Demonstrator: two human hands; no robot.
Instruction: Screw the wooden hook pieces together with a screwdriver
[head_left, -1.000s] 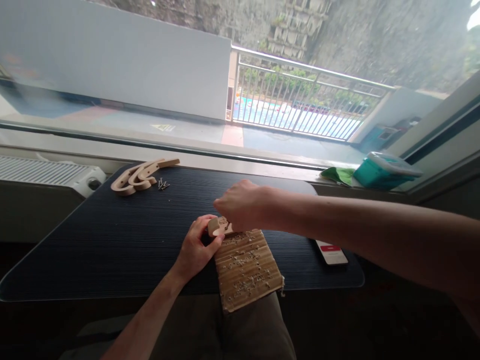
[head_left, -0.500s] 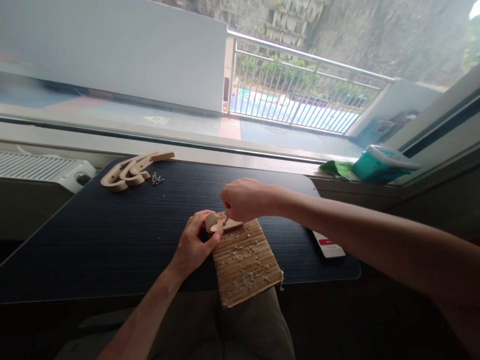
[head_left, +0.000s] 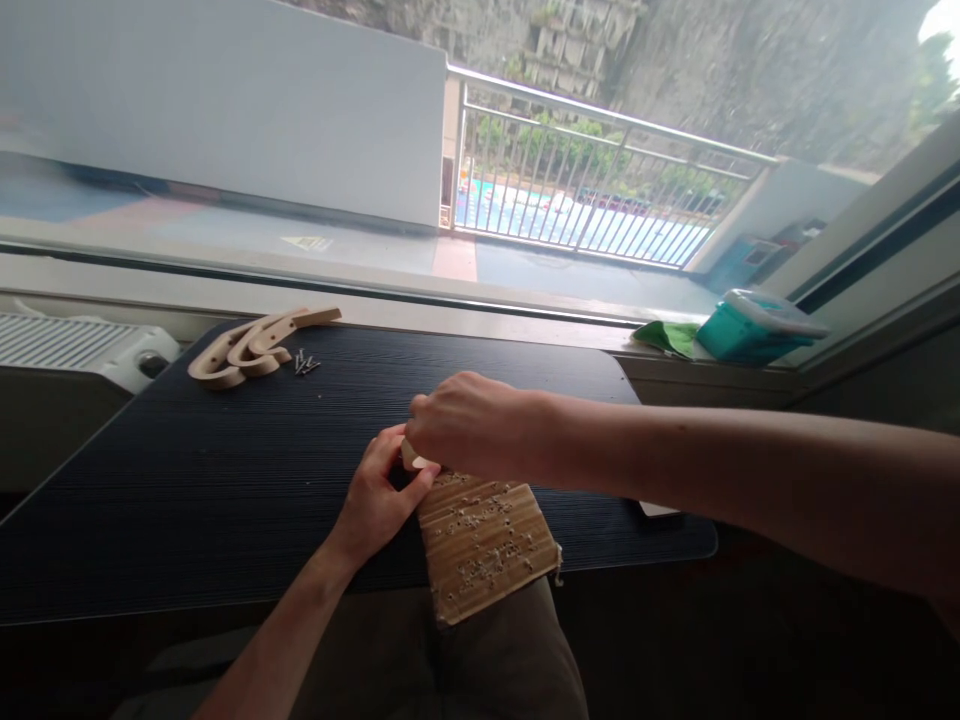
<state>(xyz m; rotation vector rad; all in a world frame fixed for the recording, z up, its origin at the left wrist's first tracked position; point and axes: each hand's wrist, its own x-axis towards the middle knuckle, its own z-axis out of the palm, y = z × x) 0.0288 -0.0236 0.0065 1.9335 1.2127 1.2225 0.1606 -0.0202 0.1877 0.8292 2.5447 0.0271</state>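
My left hand [head_left: 381,490] grips the end of a pale curved wooden piece [head_left: 409,456], thumb in front and fingers behind. The piece lies at the far end of a pitted cardboard slab [head_left: 487,545], which reaches over the table's front edge. My right hand [head_left: 461,425] is closed just above the wooden piece and covers most of it. What its fingers hold is hidden from view. At the back left lie more curved wooden pieces [head_left: 262,338] with holes in them, and several screws [head_left: 305,363] beside them.
The dark table [head_left: 187,500] stands against a window. A white radiator [head_left: 90,350] is at the left. On the sill at the right are a teal box [head_left: 750,328] and a green cloth [head_left: 666,338]. A white item [head_left: 660,510] lies partly under my right forearm.
My right hand has moved left and down, turning over the wooden piece, so the thin screw-like thing at its fingers is now hidden. My left hand keeps its grip. The view has shifted slightly.
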